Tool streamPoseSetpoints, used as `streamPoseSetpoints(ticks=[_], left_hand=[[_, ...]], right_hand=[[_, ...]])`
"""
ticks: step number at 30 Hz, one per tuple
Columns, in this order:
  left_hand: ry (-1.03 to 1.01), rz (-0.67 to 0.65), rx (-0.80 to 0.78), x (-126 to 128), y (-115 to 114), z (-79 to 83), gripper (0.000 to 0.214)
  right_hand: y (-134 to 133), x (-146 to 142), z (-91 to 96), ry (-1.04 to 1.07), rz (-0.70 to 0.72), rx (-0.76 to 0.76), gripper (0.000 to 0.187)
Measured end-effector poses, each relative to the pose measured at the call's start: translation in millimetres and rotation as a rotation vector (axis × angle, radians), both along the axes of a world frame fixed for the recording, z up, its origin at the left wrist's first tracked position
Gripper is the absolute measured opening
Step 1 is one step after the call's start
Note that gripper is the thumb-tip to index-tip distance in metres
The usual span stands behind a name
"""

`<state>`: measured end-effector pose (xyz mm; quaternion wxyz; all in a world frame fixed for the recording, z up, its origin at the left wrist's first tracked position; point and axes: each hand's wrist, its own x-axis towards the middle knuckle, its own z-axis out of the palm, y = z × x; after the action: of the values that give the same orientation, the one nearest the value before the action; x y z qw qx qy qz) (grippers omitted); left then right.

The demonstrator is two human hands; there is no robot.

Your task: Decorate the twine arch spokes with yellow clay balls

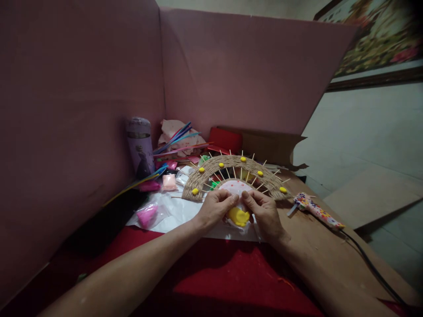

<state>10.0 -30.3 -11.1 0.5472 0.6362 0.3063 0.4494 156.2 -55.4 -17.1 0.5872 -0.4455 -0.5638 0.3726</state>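
Observation:
My left hand [215,206] and my right hand [265,212] are close together, each pinching the top of a clear plastic bag with yellow modelling clay [239,217] inside. The clay hangs low between my palms. Just beyond my fingertips lies a fan-shaped craft piece: an arch wrapped in brown twine [211,172], with thin wooden sticks radiating through it. Several flattened yellow clay dots [243,159] sit along the arch. At its centre is a pale pink half disc [235,186] with small pinkish-red dots, partly hidden by my hands.
A floral hot glue gun [317,210] with a black cord lies on the brown board at right. A purple tumbler [140,147] stands at left. Pipe cleaners [180,137], a bagged pink clay lump [147,215] and a peach clay packet [169,182] lie nearby. Pink panels [244,70] rise behind.

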Motion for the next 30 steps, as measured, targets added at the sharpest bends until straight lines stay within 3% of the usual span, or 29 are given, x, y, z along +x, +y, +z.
streamPoseSetpoints(ticks=[16,30], left_hand=[[-0.04,-0.025,-0.027,0.1,-3.5,4.7,0.048],[0.119,-0.331,-0.099,0.6,-5.1,-1.2,0.037]], right_hand=[[-1.6,-1.2,2.4,-0.012,-0.02,0.01,0.039],[-1.2,-0.5,3.1,-0.012,-0.063,0.062,0.039]])
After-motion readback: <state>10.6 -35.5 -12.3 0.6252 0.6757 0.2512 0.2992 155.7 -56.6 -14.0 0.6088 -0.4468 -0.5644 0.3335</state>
